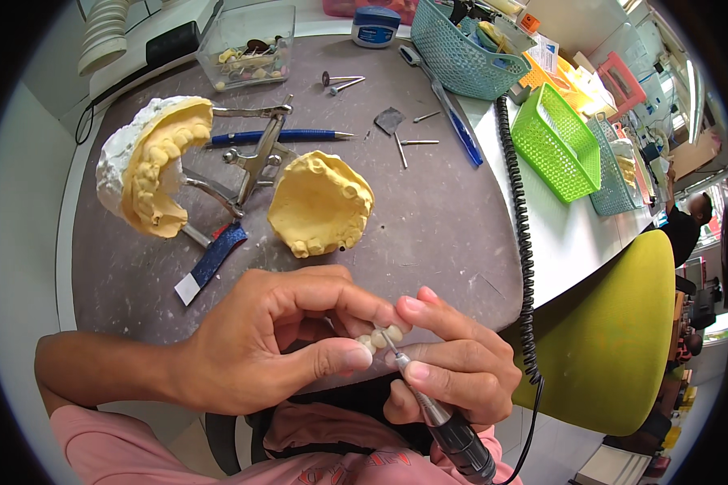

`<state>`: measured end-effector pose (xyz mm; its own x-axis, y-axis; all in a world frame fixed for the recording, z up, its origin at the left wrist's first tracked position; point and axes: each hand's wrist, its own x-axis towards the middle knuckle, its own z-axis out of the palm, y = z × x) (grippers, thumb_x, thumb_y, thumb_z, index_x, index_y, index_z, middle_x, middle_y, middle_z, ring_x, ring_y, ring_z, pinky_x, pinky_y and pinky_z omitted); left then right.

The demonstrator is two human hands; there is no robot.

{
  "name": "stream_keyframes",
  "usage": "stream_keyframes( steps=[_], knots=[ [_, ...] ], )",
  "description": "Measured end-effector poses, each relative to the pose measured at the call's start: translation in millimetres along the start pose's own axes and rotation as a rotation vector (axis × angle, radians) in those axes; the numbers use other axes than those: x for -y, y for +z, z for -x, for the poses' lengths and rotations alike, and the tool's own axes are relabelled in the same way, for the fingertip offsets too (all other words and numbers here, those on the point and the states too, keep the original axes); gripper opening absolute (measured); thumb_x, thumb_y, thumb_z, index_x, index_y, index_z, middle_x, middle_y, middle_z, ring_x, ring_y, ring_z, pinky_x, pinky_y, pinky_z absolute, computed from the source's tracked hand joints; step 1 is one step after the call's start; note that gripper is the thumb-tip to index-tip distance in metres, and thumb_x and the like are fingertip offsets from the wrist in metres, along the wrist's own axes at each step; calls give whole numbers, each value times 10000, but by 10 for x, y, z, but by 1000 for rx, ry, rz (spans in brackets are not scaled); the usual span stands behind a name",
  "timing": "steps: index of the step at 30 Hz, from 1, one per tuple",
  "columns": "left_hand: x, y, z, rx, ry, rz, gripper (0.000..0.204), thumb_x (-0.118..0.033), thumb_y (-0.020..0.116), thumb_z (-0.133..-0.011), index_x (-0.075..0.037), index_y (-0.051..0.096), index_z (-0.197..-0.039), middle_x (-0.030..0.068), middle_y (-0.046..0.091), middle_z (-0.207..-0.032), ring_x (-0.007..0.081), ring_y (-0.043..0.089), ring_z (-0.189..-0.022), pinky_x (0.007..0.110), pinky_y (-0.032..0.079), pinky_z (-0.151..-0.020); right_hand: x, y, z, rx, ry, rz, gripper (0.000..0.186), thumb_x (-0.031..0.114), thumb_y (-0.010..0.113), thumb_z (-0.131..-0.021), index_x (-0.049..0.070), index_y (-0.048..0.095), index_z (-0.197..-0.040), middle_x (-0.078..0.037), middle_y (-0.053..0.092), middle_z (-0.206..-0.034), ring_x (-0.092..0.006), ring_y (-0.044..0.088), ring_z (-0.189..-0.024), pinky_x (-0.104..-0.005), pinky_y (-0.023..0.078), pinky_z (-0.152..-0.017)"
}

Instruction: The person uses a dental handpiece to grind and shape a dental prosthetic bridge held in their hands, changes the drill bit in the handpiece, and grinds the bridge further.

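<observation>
L hand grip clamped on small row of false teeth, thumb + forefinger, held over desk edge near lap. R hand grip clamped on grinding tool, tip touching teeth. Best w/ light pressure, fingers braced together, short strokes. Yellow plaster casts lie behind, untouched.

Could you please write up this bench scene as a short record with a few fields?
Left hand: pinches a small row of tooth crowns between thumb and fingers
Right hand: grips a rotary handpiece, its tip at the crowns
Mat: grey, dusty
Casts: loose yellow dental cast; second cast on a metal articulator
Other items: blue pen, teal basket, green basket
</observation>
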<state>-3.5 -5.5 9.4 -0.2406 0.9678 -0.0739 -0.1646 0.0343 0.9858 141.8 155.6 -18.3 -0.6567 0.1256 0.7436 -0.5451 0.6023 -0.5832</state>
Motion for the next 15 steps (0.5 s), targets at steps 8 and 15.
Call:
stream_keyframes(
  steps=[8,15],
  knots=[
    [1,7,3,10,-15,41,289,-67,640,-920,60,596,-1176,79,573,-986,124,615,-908,268,511,-814,-12,-4,-17,25,-14,28,305,110,784,-769,26,630,-1019,-91,692,-828,-372,659,-1057,-492,549,-912],
    [-18,11,3,21,-51,83,299,-66,628,-927,72,576,-1188,88,575,-987,144,634,-912,290,535,-828,-22,-3,-6,18,-23,17,306,122,784,-773,22,628,-1017,-87,687,-812,-371,659,-1058,-494,551,-909]
  ],
)
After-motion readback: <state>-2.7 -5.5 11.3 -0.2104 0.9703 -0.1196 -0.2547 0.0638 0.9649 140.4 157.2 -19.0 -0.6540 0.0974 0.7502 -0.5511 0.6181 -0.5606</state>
